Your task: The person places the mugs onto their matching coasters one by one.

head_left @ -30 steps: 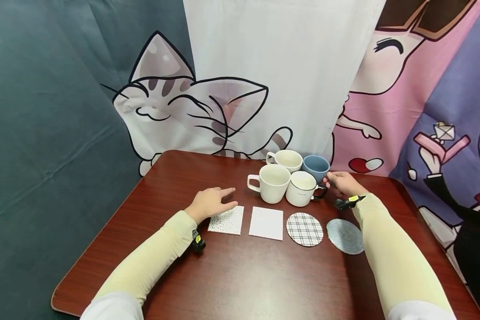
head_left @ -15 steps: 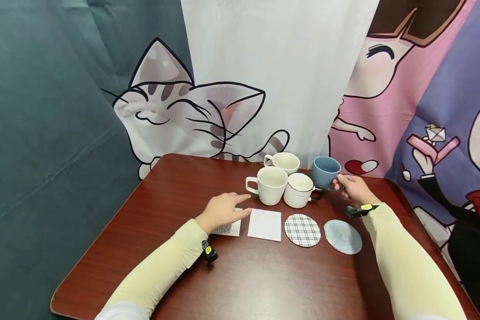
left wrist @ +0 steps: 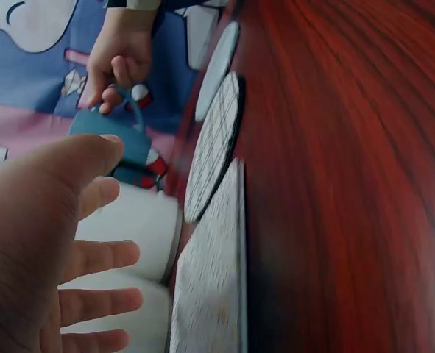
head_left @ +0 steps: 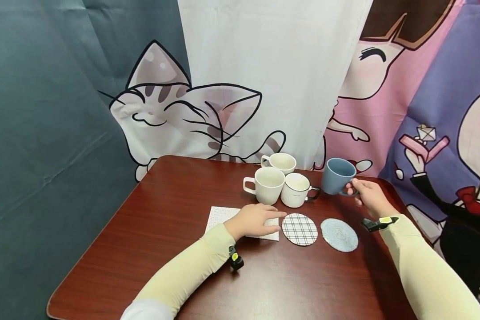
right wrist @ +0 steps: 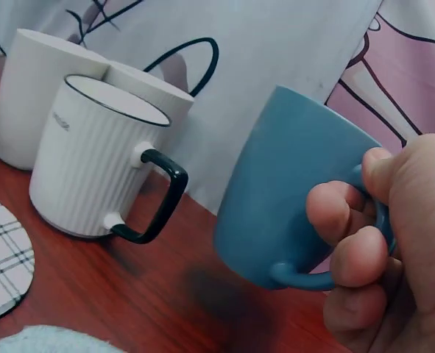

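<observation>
My right hand pinches the handle of a blue mug, which is raised off the table; a dark shadow lies below it in the right wrist view. My left hand hovers with fingers extended over a white square coaster, partly covering it. Its fingertips reach towards a round plaid coaster. To the right is a round pale-blue woven coaster, in front of the blue mug. A speckled square coaster shows left of my left hand, partly hidden by it.
Three white mugs stand close together behind the coasters: a ribbed mug, a mug with a black handle, and a plain mug behind. The brown wooden table ends against a printed curtain.
My right hand has lifted the blue mug away from the white mugs, moving it right. My left hand has slid right, from the speckled coaster to over the white square one.
</observation>
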Tool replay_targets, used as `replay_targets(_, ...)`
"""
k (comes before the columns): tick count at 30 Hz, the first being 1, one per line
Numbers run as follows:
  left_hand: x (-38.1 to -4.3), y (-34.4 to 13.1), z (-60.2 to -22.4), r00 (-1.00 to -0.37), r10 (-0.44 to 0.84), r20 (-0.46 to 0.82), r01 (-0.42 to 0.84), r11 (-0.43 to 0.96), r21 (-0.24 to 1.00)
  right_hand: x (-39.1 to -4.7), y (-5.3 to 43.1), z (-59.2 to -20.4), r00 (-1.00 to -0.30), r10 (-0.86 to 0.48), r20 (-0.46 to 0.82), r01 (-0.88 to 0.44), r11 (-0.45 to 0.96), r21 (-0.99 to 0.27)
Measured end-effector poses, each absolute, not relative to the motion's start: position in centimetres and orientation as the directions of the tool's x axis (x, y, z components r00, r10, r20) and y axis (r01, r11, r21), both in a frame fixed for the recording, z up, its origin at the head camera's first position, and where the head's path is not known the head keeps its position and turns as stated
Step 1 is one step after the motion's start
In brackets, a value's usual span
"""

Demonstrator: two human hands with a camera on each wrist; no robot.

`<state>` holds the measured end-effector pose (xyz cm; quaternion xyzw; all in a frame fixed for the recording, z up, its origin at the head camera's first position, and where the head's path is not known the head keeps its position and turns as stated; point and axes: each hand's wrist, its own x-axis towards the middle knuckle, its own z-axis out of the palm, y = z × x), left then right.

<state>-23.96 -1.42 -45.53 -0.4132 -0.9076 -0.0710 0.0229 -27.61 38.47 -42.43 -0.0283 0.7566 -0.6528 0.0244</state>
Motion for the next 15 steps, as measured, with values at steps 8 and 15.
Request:
replay_targets(8,-24.1,2.7,-46.2,-0.565,0.820,0.089,0.825,0.558,0.092,-25.7,38.2,-42.4,-0.995,-0.078,0.056,-0.059,0.035,-0.998)
replay_targets(15,-23.7,6.9,-47.5,-0.457,0.889,0.035,0.890,0.456,0.029,-23.7,38.2,-42.9,-0.995,-0.071,0.065,-0.066,0.020,-0.998)
